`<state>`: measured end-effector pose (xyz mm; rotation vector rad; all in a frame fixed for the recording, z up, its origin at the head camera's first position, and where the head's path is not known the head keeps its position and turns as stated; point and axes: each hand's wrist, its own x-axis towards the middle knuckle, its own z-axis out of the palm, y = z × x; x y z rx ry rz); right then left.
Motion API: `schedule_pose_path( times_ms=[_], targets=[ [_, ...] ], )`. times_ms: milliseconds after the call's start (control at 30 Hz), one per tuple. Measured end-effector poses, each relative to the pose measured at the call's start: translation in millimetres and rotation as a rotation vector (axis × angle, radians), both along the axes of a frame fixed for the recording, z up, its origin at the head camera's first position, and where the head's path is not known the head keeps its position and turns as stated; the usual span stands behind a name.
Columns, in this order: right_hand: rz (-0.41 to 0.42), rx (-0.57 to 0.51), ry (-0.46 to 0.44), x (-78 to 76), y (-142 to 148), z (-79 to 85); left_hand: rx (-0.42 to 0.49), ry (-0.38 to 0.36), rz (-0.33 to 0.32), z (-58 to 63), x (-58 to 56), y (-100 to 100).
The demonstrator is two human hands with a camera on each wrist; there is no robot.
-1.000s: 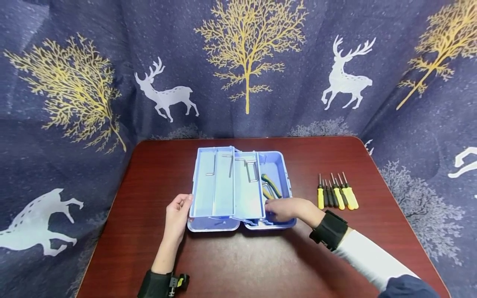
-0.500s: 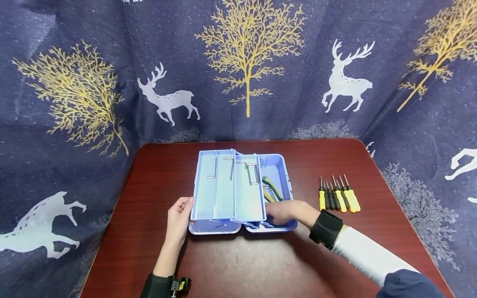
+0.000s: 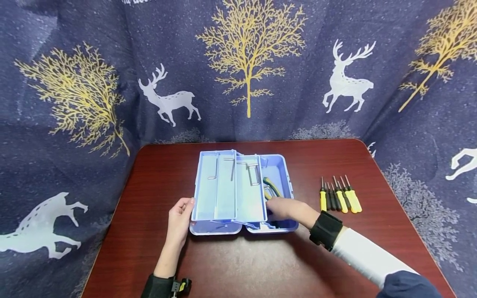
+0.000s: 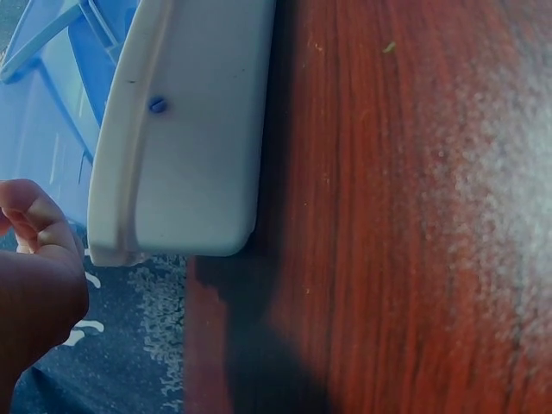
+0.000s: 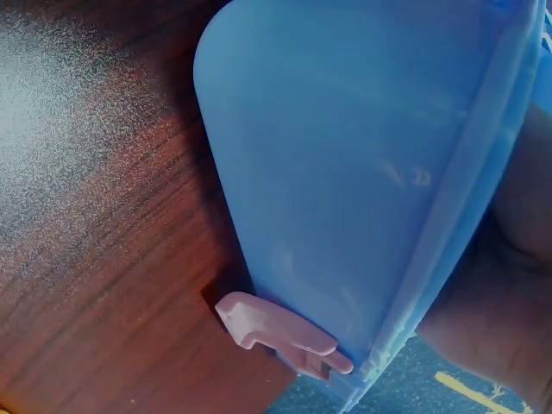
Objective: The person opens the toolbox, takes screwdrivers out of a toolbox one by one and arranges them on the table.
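A blue cantilever toolbox (image 3: 291,188) stands spread out on the table, its trays fanned to the left. My left hand (image 3: 179,219) grips the left edge of the outer tray (image 3: 205,200), thumb on the rim. Inside the deep right-hand compartment is my right hand (image 3: 281,207), its fingers hidden below the edge of the inner tray (image 3: 250,203). Just beyond it lie pliers with green-and-yellow handles (image 3: 271,185). Bent hex keys lie in the trays, one hex key (image 3: 232,170) at the middle. In the right wrist view, the box wall covers most of that hand.
Several screwdrivers (image 3: 338,198) with yellow or black handles lie in a row on the right of the red-brown table (image 3: 231,265). A pink latch (image 5: 280,332) sticks out from the box side. A patterned cloth (image 3: 290,82) hangs behind the table.
My right hand has moved slightly away from me inside the compartment and now covers more of the pliers' handles. My left hand keeps its place on the tray edge.
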<state>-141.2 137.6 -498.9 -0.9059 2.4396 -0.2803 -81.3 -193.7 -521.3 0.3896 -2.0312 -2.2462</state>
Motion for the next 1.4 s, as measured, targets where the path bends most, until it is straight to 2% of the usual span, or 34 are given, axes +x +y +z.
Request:
schedule_pose_path(
  times_ms=[133, 267, 333, 533, 633, 767, 867, 1000, 1133, 1267, 1400],
  targets=[
    [-0.020, -0.047, 0.032, 2.3, 5.6, -0.1, 0.006, -0.006, -0.004, -0.7, 0.2, 2.2],
    [-0.044, -0.127, 0.067, 5.2, 11.2, 7.1, 0.008, -0.008, -0.008, -2.2, -0.6, 3.5],
    [-0.095, -0.162, 0.027, 6.7, 13.7, 13.3, 0.011, -0.004, -0.009, -2.8, -1.1, 4.1],
    [-0.346, -0.200, -0.197, 12.8, 24.0, 32.6, 0.029, -0.001, -0.014, -5.1, -2.5, 5.7],
    [-0.375, -0.172, -0.168, 15.4, 31.3, 38.1, 0.030, -0.007, -0.016, -6.3, -2.9, 6.5],
    [-0.374, -0.164, -0.065, 20.2, 44.0, 45.1, 0.034, -0.013, -0.021, -6.8, -3.6, 7.5],
    [-0.405, -0.227, -0.030, 25.0, 58.5, 50.3, 0.036, -0.015, -0.013, -5.1, -3.2, 7.1],
    [-0.488, -0.325, 0.046, 29.5, 89.7, 52.1, 0.043, -0.016, 0.000, -3.2, -1.5, 6.4],
    [-0.616, -0.326, 0.136, 31.0, 136.0, 53.8, 0.057, -0.021, -0.016, -4.2, -0.8, 6.6],
    [-0.760, -0.304, 0.099, 29.0, 189.1, 52.3, 0.068, -0.015, -0.009, -5.3, -1.9, 5.1],
    [-0.856, -0.289, 0.061, 26.2, 237.7, 34.1, 0.074, -0.001, 0.004, -4.0, -3.6, 3.0]
  ],
)
